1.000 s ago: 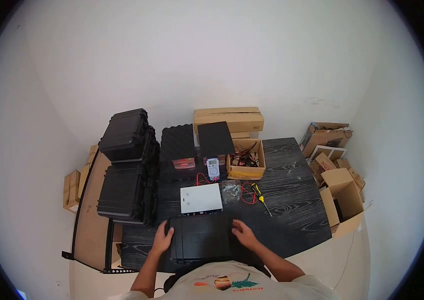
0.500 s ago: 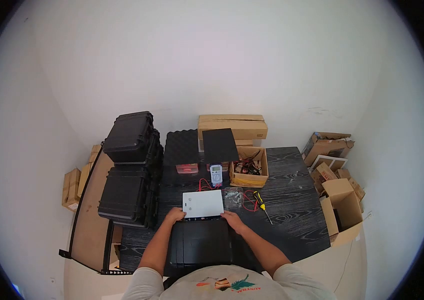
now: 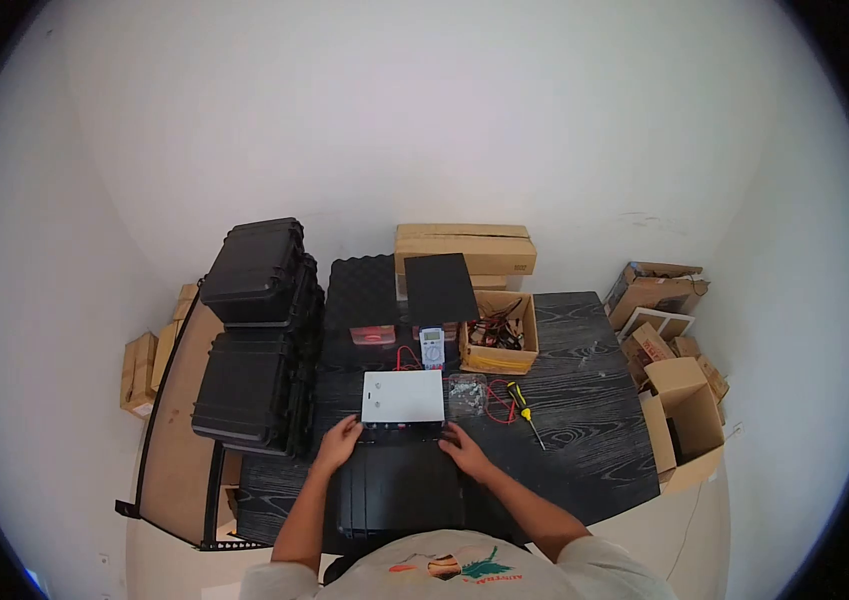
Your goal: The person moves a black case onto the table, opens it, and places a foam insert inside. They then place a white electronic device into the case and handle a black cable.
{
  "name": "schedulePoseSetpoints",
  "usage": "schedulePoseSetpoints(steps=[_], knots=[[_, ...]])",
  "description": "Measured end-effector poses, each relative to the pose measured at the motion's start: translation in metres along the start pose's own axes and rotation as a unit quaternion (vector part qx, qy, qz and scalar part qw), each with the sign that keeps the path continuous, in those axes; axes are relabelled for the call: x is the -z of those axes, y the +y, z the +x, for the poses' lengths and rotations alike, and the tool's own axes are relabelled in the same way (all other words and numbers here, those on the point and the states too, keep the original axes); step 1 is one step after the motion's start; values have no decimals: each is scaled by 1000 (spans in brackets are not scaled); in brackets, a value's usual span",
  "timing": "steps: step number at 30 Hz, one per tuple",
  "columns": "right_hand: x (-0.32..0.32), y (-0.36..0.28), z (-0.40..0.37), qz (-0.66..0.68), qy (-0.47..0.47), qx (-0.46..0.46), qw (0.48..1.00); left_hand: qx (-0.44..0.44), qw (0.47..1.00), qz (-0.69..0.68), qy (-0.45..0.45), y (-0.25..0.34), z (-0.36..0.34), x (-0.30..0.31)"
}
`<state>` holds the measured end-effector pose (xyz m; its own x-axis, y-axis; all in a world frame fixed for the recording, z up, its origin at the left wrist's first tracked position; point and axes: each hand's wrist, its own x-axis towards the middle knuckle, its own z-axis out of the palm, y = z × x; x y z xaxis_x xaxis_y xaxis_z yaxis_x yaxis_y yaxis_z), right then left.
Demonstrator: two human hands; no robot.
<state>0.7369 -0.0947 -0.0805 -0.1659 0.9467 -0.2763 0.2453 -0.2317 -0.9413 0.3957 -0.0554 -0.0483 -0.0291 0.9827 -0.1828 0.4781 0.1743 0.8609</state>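
Observation:
A flat white metal case (image 3: pixel 402 396) with a dark front panel lies on the near part of the table. Small blue and red details show on that panel. At its front left corner is my left hand (image 3: pixel 341 443), fingers curled against the edge. My right hand (image 3: pixel 465 453) is closed at the front right corner in the same way. Both fingertips are partly hidden. Between my forearms sits a black hard case (image 3: pixel 399 488). Just beyond the white case stands a multimeter (image 3: pixel 431 346) with red leads.
A clear tray of small parts (image 3: pixel 467 395) and a yellow-black screwdriver (image 3: pixel 519 402) lie to the right. Behind them is an open cardboard box (image 3: pixel 500 362) of cables. Black hard cases (image 3: pixel 254 385) are stacked at the left. Black foam sheets (image 3: pixel 441 288) cover red boxes.
The white case has shifted slightly away from me, and more of its dark front panel shows. Both hands have moved a little nearer to my body, staying by its front corners.

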Motion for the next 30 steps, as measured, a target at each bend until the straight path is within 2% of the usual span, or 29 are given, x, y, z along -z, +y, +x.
schedulePoseSetpoints(steps=[1,3,7,9,10,14,18,21,24,25,27,28,30], knots=[[1,9,-14,-50,21,11,998,-30,998,-54,24,-8,-23,1],[7,11,-52,-56,1,-32,998,-58,998,17,21,-32,-70,6],[16,26,-108,-6,-58,-106,993,-28,993,-114,-4,-33,-141,-1],[22,11,-134,99,-104,-227,963,2,987,-159,-26,-22,-148,-4],[25,2,-143,149,-126,-283,939,-14,989,-146,-23,-25,-144,-8],[33,3,-162,201,-93,-292,931,-50,994,-93,-27,-25,-113,-32],[50,21,-161,254,-36,-255,932,-23,997,-74,-28,20,-103,-55],[58,25,-160,261,3,-262,929,-83,996,-22,35,13,-94,-73],[52,6,-162,302,40,-309,901,-256,964,-13,68,-3,-96,-69],[50,1,-164,322,51,-327,887,-298,954,35,25,7,-101,-60],[46,16,-164,387,19,-268,882,-376,915,131,-59,25,-121,-40],[43,24,-162,417,1,-237,877,-374,908,165,-86,26,-125,-40],[37,36,-159,411,31,-226,883,-368,890,231,-139,18,-137,-44]])
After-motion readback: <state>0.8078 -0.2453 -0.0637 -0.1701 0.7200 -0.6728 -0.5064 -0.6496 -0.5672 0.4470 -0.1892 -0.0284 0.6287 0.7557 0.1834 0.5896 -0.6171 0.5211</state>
